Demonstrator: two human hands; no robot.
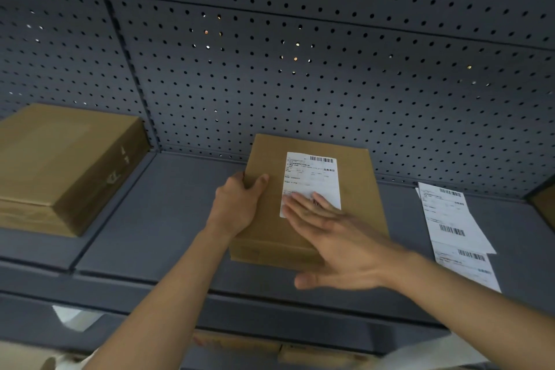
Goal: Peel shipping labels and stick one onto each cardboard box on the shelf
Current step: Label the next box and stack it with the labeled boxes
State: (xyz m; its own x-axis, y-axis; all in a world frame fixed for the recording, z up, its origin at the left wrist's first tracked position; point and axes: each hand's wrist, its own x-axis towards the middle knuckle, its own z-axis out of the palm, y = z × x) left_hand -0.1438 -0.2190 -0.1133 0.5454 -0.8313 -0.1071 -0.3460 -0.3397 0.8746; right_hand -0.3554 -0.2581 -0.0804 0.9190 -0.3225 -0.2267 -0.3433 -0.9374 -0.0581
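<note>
A brown cardboard box (357,189) lies flat in the middle of the grey shelf (168,213). A white shipping label (312,177) with a barcode sits on its top face. My right hand (336,237) lies flat with straight fingers over the label's lower edge, blurred by motion. My left hand (237,204) grips the box's left edge, thumb on top. A strip of white labels (453,225) with barcodes lies on the shelf to the right of the box. A second, larger cardboard box (60,165) with no label on its visible faces stands at the left.
A grey perforated back panel (300,54) rises behind the shelf. The corner of another brown box (545,207) shows at the far right edge. Below the shelf's front edge, a lower level holds cardboard (246,342) and something white (72,317).
</note>
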